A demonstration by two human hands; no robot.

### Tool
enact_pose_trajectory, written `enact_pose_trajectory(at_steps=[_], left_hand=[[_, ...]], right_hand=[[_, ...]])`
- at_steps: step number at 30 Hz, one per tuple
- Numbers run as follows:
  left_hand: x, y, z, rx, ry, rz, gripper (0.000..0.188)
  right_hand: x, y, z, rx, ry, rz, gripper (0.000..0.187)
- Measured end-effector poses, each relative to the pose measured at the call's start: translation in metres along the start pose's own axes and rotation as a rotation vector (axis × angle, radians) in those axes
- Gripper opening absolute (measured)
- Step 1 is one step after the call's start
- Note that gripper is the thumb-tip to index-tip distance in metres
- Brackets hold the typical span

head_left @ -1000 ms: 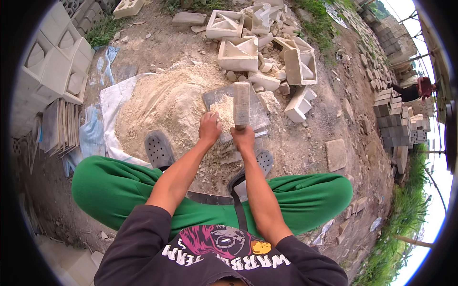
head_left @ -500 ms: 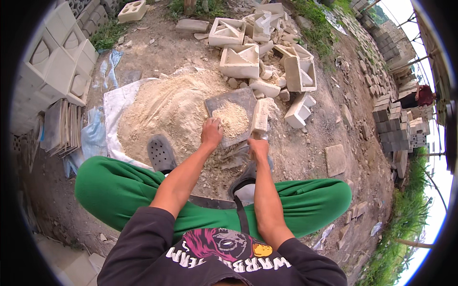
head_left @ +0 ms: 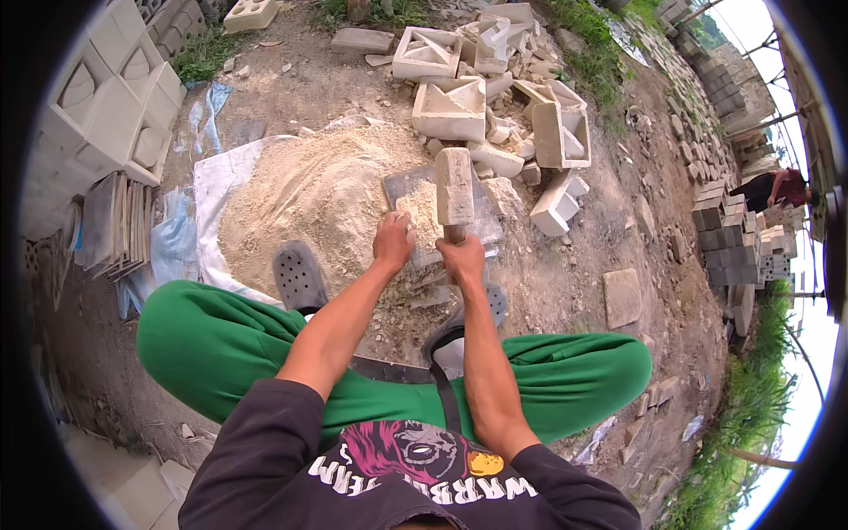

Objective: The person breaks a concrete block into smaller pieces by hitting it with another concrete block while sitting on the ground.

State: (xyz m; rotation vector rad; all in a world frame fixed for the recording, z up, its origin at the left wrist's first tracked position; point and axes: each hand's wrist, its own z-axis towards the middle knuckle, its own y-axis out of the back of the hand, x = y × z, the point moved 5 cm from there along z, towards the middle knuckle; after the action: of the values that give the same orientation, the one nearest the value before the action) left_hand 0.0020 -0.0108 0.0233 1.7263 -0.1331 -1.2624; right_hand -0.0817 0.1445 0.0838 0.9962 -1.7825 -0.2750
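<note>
My right hand (head_left: 461, 259) grips the handle of a wooden mallet (head_left: 455, 186), whose pale block head stands raised over a flat grey slab (head_left: 408, 183) on the ground. Crushed pale material (head_left: 422, 215) lies heaped on the slab. My left hand (head_left: 392, 243) rests on the near edge of that slab beside the heap, fingers curled down on it. I squat with green trousers and grey perforated clogs (head_left: 298, 276), one either side of the slab.
A pile of sandy powder (head_left: 305, 196) on a white sack spreads left of the slab. Broken moulded concrete blocks (head_left: 459, 106) lie behind it. Stacked decorative blocks (head_left: 106, 106) and flat tiles (head_left: 119, 225) stand left. A person (head_left: 777, 187) bends among grey bricks far right.
The mallet swung down to the right of the slab half a second ago and is now raised again over the heap. My left hand stays at the slab's edge.
</note>
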Motion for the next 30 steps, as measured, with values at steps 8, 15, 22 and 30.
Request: enact_pose_trajectory(at_steps=[8, 15, 22, 30], left_hand=[[0.001, -0.003, 0.002, -0.004, 0.009, 0.0, 0.041], [0.006, 0.001, 0.001, 0.011, 0.04, 0.003, 0.041], [0.0, -0.004, 0.004, 0.034, 0.005, 0.025, 0.044], [0.002, -0.001, 0.001, 0.073, 0.044, 0.019, 0.043]], right_hand=[[-0.031, -0.03, 0.017, -0.02, 0.061, -0.036, 0.038], [-0.031, -0.031, 0.017, 0.079, -0.048, -0.102, 0.049], [-0.014, -0.026, 0.005, -0.13, 0.205, 0.03, 0.037], [-0.021, -0.025, 0.005, -0.018, 0.012, -0.153, 0.043]])
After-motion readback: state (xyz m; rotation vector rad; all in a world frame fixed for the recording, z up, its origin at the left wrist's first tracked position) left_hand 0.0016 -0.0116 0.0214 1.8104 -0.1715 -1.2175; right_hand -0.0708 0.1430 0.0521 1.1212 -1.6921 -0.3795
